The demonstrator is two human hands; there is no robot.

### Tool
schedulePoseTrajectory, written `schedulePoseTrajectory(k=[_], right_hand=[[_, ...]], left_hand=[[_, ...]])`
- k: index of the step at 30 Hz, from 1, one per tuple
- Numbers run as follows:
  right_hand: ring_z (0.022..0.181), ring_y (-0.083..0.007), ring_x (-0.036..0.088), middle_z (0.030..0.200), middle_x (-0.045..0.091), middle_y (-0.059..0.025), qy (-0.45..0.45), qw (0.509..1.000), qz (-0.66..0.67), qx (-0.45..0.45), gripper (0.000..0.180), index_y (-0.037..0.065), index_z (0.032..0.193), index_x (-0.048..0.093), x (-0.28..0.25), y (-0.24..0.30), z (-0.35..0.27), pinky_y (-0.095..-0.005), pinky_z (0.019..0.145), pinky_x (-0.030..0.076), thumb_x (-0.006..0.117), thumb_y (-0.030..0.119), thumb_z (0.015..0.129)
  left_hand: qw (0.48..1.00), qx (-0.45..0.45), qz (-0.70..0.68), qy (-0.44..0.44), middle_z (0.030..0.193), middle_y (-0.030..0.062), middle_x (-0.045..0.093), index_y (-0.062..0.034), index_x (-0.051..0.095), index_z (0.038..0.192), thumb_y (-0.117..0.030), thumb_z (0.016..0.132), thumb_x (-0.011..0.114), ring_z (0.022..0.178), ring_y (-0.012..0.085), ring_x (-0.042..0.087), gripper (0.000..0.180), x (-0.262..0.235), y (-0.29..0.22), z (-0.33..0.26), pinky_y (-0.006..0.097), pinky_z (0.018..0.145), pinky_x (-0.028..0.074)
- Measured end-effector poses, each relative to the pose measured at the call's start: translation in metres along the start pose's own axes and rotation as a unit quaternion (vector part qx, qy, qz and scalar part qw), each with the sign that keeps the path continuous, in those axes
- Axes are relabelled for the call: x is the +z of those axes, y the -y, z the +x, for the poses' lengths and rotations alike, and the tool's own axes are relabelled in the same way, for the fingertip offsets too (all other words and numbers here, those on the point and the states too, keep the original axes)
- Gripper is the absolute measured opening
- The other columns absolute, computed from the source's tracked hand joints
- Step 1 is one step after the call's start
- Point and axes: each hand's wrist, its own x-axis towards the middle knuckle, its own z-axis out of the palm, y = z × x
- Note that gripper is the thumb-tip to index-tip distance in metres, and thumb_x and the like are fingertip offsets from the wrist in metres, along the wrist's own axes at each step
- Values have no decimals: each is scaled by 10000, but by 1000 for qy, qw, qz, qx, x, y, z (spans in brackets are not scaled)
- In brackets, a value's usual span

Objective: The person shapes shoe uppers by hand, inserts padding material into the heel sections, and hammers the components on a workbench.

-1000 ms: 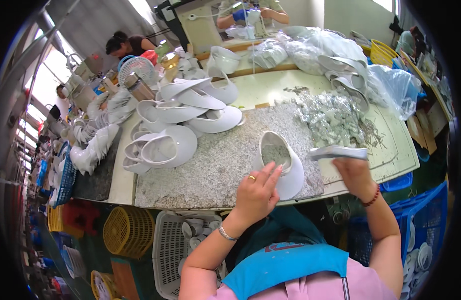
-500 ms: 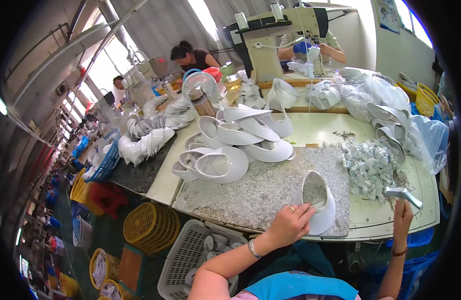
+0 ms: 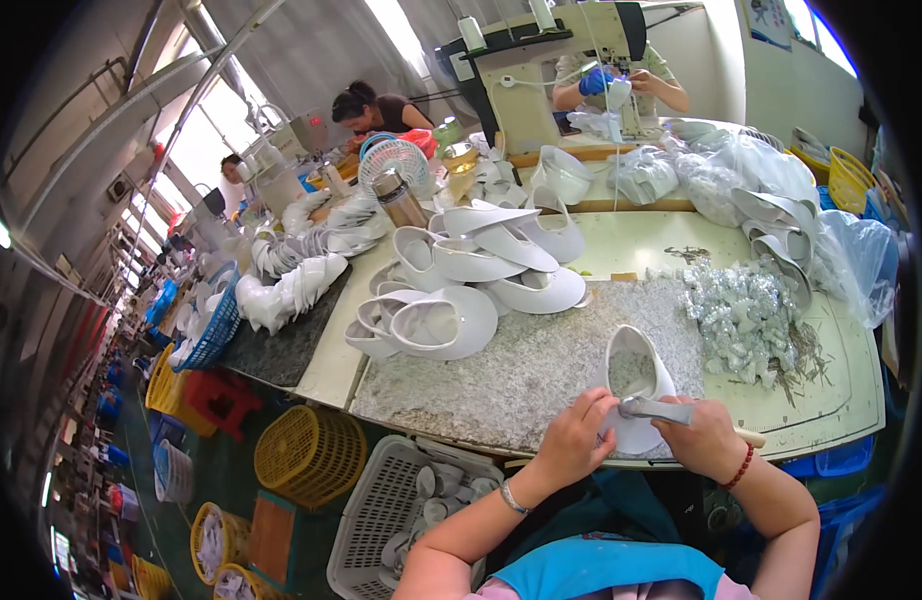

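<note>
A white shoe upper point(image 3: 636, 437) lies on a speckled stone slab point(image 3: 521, 395) right in front of me, its opening on the far side. My left hand point(image 3: 573, 440) has its fingers closed at the upper's left edge. In my right hand point(image 3: 703, 438) is a hammer point(image 3: 656, 409), gripped near its metal head, with the pale handle end poking out past my wrist. The hammer head is over the near part of the upper, close to my left fingertips. Whether it touches the upper I cannot tell.
Stacked white shoe uppers point(image 3: 451, 325) cover the slab's far left. A glittery silver heap point(image 3: 736, 315) lies right of the slab. Beyond stand a flask point(image 3: 401, 200) and a sewing machine point(image 3: 511, 90), where a person works. Below the table edge is a grey basket point(image 3: 356, 540).
My right hand has brought the hammer from the far right, where it was raised, to above the near part of the upper. My left hand has shifted slightly left along the upper's edge.
</note>
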Motion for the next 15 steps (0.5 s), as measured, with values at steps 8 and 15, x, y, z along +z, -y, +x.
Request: schedulePoseTrajectory(k=[8, 15], right_hand=[[570, -266, 618, 674, 585, -80, 30, 997, -59, 24, 188, 84, 968, 587, -3, 1, 3, -401, 487, 471, 647, 217, 850], [587, -267, 623, 745, 637, -84, -10, 999, -34, -11, 161, 100, 967, 646, -18, -16, -7, -387, 523, 497, 653, 178, 827]], left_hand=[[999, 13, -31, -21, 1183, 163, 551, -29, 490, 1193, -51, 734, 689, 821, 288, 623, 501, 4, 1, 6, 361, 716, 536], [997, 54, 54, 3, 1283, 155, 537, -16, 523, 1269, -83, 720, 681, 878, 296, 607, 575, 5, 6, 8, 397, 774, 518]])
